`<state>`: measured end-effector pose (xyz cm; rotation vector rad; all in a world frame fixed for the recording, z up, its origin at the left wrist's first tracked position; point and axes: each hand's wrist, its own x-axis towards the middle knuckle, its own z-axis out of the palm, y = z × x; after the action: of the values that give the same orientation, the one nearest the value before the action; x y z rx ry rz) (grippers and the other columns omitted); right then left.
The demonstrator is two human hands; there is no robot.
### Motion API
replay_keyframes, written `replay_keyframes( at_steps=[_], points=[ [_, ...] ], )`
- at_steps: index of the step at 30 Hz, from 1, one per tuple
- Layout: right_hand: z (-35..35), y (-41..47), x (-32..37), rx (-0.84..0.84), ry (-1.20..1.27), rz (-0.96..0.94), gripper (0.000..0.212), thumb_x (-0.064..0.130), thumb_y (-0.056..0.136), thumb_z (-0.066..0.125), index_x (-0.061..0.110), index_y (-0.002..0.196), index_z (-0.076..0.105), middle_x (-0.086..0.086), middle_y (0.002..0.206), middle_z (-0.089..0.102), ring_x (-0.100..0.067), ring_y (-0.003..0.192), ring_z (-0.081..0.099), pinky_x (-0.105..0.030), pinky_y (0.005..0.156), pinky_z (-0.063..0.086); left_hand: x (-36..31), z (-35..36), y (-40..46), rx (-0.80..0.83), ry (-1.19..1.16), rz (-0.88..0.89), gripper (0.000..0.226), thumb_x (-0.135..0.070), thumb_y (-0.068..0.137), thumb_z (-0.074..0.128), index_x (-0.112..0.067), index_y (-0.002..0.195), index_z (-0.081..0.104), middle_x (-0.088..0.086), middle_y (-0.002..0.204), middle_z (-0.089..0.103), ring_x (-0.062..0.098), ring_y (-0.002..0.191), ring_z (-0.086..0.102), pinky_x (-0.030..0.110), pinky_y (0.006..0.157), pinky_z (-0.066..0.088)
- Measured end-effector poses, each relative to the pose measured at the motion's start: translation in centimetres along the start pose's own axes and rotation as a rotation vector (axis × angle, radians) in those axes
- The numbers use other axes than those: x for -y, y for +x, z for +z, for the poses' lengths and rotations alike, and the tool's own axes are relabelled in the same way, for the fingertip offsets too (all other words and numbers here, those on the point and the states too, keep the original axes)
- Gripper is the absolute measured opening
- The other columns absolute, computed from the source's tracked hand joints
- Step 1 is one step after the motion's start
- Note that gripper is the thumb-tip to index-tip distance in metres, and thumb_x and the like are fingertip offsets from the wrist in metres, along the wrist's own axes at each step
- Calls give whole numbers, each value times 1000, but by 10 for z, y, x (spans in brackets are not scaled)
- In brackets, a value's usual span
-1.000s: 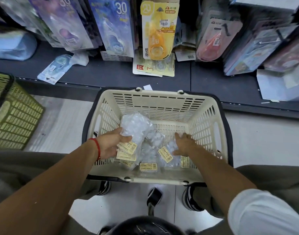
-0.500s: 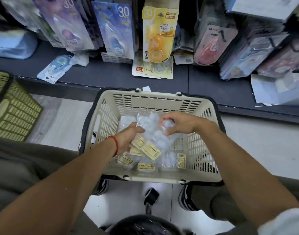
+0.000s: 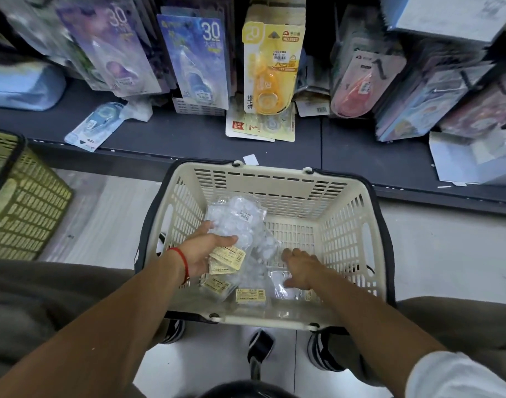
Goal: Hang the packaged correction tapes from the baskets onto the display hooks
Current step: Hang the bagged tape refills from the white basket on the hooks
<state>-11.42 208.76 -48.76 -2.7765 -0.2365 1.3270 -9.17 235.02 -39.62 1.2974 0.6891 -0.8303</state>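
Reaching into the cream basket point(image 3: 277, 186) on the floor, both hands are seen from above. A bundle of clear packets point(image 3: 236, 222) with yellow labels is gripped by the left hand point(image 3: 207, 249); its fingers are curled under the bundle and the thumb is pressed on top, so the bundle is lifted a little above the basket bottom. A red string point(image 3: 184, 261) is worn on the left wrist. The right hand point(image 3: 299, 267) is laid low in the basket, its fingers point(image 3: 289, 252) spread and nearly straight, touching another clear packet point(image 3: 280, 284) that lies on the bottom; whether this packet is pinched cannot be told. More labelled packets point(image 3: 250, 295) are lying near the front wall of the basket. Behind the basket, packaged correction tapes are hung on the display, among them a yellow package point(image 3: 270, 67) and a blue package point(image 3: 197, 58). A green basket point(image 3: 22, 202) is placed at the left, well apart.
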Motion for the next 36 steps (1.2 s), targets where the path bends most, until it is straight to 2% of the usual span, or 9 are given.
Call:
replay_keyframes(
  at_steps=[6,9,13,16,19,22,24,29,36],
  points=[
    [-53,-8,-18,215,79,17,48,30,94,76,12,134,57,-8,135,60,-26,113,62,-35,91,51,-12,9,-6,51,-65,100,58,1,91,67,-22,142,52,16,123,72,39,98,73,52,76,62],
    [-120,-32,-36,174,44,-30,24,34,92,76,14,102,66,-2,99,66,-17,78,60,-31,71,50,-21,18,-11,79,-84,200,54,1,90,62,-21,139,53,14,113,72,31,81,73,40,64,60],
    [-217,-99,-53,127,85,-96,28,37,87,76,15,103,72,3,85,68,-16,74,59,-30,66,48,-36,39,-24,53,-112,320,52,1,87,63,-26,130,60,12,110,77,29,76,75,38,62,60],
    [-269,-159,-66,-34,228,-182,25,36,86,76,18,103,72,7,86,69,-10,76,62,-28,69,51,-58,60,-37,63,-138,412,58,1,86,65,-23,138,54,14,118,75,30,77,74,43,64,59],
    [-293,-200,-65,-281,624,-330,11,24,97,75,18,104,69,6,85,71,-6,73,62,-19,61,48,-96,89,-56,161,-219,486,75,-3,90,70,-26,154,38,13,140,65,29,81,74,43,62,61],
    [-296,-213,-47,-528,1053,-433,16,13,100,69,12,116,68,-11,103,80,-25,85,75,-35,73,61,-140,115,-86,313,-275,589,83,-15,84,74,-26,156,34,12,145,61,30,87,74,43,63,61],
    [-296,-213,-32,-674,1197,-438,17,12,100,69,11,117,68,-14,107,80,-31,96,78,-43,84,64,-169,128,-107,351,-219,685,66,-14,88,72,-25,147,42,14,140,65,35,99,70,47,73,61],
    [-317,-221,-5,-932,1317,-530,16,18,98,72,14,113,70,-7,102,82,-30,96,79,-46,85,63,-228,135,-142,314,-116,905,41,-8,96,69,-27,129,52,7,124,76,30,102,76,50,74,65],
    [-350,-228,18,-1142,1244,-645,9,26,102,68,36,102,70,-12,92,80,-39,84,77,-48,71,63,-262,109,-152,202,-183,1019,61,-24,75,80,-52,122,52,-6,117,78,27,103,77,44,78,63]
  ],
)
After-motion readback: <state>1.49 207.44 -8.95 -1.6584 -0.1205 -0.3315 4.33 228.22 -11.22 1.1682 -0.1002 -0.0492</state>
